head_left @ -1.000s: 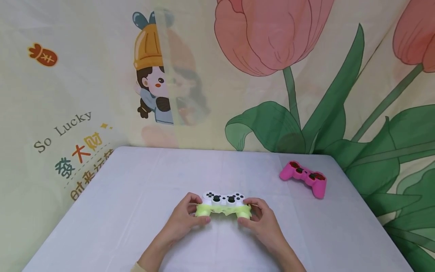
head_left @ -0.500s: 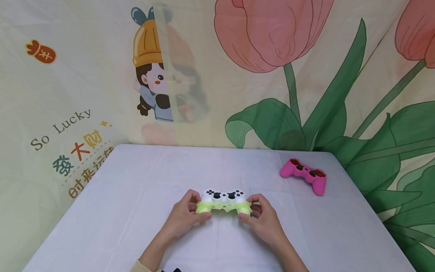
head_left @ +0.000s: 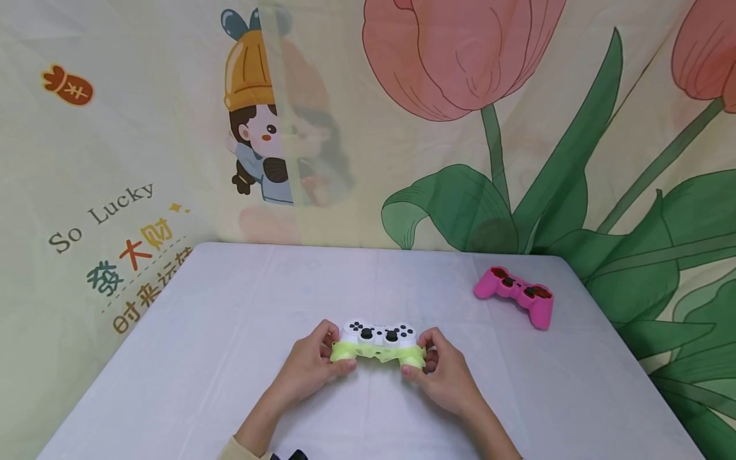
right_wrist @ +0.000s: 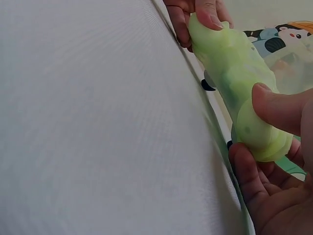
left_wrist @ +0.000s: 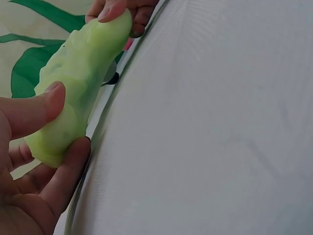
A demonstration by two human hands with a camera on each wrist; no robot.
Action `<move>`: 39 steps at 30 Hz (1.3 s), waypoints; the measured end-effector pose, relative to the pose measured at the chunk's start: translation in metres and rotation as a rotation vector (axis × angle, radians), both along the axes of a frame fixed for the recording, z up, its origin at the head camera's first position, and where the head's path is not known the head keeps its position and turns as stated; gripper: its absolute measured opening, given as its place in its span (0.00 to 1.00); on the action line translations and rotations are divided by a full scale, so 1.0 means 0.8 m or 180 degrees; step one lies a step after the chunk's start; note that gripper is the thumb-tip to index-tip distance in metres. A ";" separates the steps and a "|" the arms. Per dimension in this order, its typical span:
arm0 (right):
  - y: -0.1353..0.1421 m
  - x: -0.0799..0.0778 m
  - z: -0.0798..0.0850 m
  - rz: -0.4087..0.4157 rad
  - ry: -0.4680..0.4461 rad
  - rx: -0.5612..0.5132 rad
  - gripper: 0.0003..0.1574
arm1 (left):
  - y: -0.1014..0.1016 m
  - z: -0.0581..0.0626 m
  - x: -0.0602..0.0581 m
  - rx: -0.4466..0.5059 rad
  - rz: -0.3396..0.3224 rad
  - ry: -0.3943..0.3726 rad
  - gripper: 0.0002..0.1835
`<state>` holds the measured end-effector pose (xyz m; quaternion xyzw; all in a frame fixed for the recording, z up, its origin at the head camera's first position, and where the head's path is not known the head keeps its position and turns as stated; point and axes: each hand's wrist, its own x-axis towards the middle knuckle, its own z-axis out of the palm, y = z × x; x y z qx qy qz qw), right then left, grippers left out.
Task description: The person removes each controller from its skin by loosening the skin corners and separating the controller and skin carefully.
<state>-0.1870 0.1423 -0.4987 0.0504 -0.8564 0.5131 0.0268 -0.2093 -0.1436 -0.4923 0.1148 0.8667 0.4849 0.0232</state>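
Observation:
A white game controller (head_left: pixel 378 331) with black sticks and buttons is held up at the middle of the table's near part. A pale green soft cover (head_left: pixel 379 352) wraps its lower side and grips; the white top face is bare. My left hand (head_left: pixel 310 365) holds the left grip, thumb on the near side and fingers behind. On the other grip, my right hand (head_left: pixel 448 370) does the same. Both wrist views show the cover (left_wrist: pixel 73 83) stretched over the grips, with wavy edges. Each thumb presses on it, and the controller's body (right_wrist: pixel 209 81) is mostly hidden there.
A pink controller (head_left: pixel 514 294) with dark red and black markings lies at the table's back right. White cloth covers the table (head_left: pixel 259 287). Behind it hangs a printed curtain (head_left: pixel 345 223) with tulips and a cartoon figure.
Both hands keep their hold on the controller. It has tilted slightly, its right end now a little lower than half a second ago. The whole view has shifted slightly upward.

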 end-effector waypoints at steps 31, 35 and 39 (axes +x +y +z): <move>0.000 0.007 0.002 -0.0145 -0.0044 -0.0092 0.32 | -0.003 -0.006 0.004 -0.0054 -0.0205 -0.0006 0.26; 0.001 0.005 0.000 -0.0129 0.0143 -0.0319 0.32 | -0.001 -0.005 0.004 -0.0022 -0.0225 0.0087 0.26; 0.000 0.002 0.001 -0.0050 0.0287 -0.0479 0.34 | 0.001 -0.006 0.002 0.0060 -0.0203 0.0137 0.27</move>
